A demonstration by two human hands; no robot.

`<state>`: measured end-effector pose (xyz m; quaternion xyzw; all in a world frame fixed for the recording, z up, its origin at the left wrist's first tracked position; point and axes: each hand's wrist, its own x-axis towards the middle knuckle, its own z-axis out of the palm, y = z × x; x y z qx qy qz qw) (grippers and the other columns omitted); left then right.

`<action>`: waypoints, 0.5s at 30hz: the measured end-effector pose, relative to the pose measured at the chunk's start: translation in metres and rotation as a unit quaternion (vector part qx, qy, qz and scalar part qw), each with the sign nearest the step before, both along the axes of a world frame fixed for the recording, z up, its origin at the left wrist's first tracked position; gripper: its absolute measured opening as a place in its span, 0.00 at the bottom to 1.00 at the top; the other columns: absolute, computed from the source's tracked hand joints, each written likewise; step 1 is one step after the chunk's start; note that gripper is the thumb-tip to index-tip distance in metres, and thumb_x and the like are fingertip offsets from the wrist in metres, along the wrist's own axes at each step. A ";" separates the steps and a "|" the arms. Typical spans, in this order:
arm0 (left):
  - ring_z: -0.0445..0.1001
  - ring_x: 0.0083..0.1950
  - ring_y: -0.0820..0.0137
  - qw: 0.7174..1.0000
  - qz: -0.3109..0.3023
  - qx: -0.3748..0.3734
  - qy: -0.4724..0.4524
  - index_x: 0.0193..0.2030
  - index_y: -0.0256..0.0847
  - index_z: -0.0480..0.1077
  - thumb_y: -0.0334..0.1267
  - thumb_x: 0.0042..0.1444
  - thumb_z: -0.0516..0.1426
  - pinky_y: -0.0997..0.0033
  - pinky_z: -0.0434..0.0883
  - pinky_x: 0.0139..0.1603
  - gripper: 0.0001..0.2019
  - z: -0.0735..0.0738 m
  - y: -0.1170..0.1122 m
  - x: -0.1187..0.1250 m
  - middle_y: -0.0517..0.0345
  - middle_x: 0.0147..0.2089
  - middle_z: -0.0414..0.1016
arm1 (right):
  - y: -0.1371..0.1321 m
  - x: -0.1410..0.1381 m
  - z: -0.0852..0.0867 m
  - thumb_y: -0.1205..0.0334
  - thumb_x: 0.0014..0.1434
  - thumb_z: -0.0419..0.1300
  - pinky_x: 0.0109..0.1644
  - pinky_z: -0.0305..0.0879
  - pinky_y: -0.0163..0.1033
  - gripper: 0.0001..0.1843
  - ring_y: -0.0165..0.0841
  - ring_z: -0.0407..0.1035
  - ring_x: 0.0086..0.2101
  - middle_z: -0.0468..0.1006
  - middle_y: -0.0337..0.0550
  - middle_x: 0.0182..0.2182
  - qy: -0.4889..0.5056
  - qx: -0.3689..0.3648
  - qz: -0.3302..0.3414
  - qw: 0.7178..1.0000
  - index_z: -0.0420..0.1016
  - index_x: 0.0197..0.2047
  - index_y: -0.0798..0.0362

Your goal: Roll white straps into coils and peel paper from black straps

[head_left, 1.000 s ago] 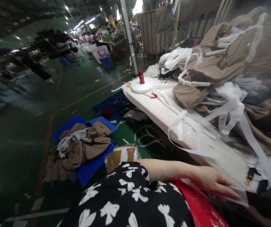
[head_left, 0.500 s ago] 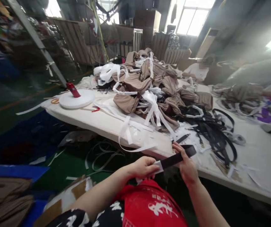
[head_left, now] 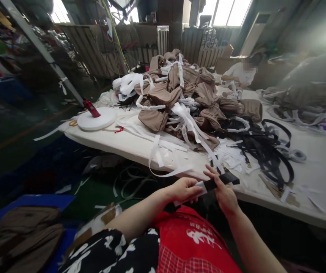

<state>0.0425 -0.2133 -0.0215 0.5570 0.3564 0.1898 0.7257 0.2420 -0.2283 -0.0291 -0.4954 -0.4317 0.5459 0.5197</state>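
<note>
My left hand (head_left: 184, 189) pinches the pale end of a black strap (head_left: 218, 181), fingers closed on it. My right hand (head_left: 222, 191) grips the same strap a little further along, thumb and fingers around it, just in front of the white table's near edge (head_left: 254, 197). Behind my hands lies a tangle of black straps (head_left: 265, 149) and a heap of tan bags (head_left: 180, 94) laced with white tape strips (head_left: 185, 125). A red apron (head_left: 191, 242) covers my lap.
A white tape reel with a red object on it (head_left: 96, 117) sits at the table's left end, with scissors (head_left: 73, 123) beside it. Another person (head_left: 241, 74) works at the far side. Blue sheets (head_left: 29, 201) and tan bags (head_left: 23, 235) lie on the green floor at left.
The view swung from the floor on the left to the table. My left hand came up from my lap, and both hands now hold the black strap, drawn slightly nearer to me.
</note>
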 end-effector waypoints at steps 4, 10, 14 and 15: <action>0.69 0.22 0.77 1.000 -0.009 -0.003 0.001 0.36 0.36 0.70 0.61 0.60 0.58 0.79 0.64 0.22 0.25 0.001 0.000 0.005 0.61 0.25 0.72 | -0.003 -0.001 0.000 0.39 0.61 0.61 0.73 0.47 0.54 0.26 0.49 0.57 0.67 0.72 0.47 0.64 -0.029 0.020 0.043 0.998 0.83 0.51 0.49; 0.70 0.22 0.77 0.999 -0.006 -0.035 -0.019 0.36 0.37 0.70 0.58 0.59 0.61 0.77 0.67 0.25 0.22 0.004 0.000 0.007 0.63 0.25 0.73 | 0.010 0.023 0.015 0.38 0.63 0.58 0.74 0.44 0.60 0.32 0.46 0.60 0.66 0.80 0.49 0.55 -0.016 0.036 -0.105 0.994 0.75 0.61 0.50; 0.70 0.23 0.76 0.999 0.002 -0.010 -0.045 0.37 0.36 0.70 0.61 0.58 0.60 0.77 0.67 0.25 0.25 0.007 0.001 0.012 0.62 0.25 0.73 | -0.009 -0.004 0.016 0.37 0.61 0.60 0.72 0.48 0.60 0.31 0.48 0.57 0.67 0.78 0.50 0.57 -0.084 0.040 0.014 0.996 0.76 0.61 0.45; 0.70 0.22 0.76 0.999 0.004 -0.002 -0.043 0.37 0.36 0.70 0.62 0.57 0.60 0.77 0.67 0.25 0.26 0.008 0.001 0.012 0.62 0.25 0.73 | -0.010 -0.006 0.014 0.37 0.59 0.62 0.73 0.47 0.57 0.29 0.48 0.57 0.67 0.76 0.49 0.60 -0.093 0.049 0.022 0.994 0.79 0.57 0.45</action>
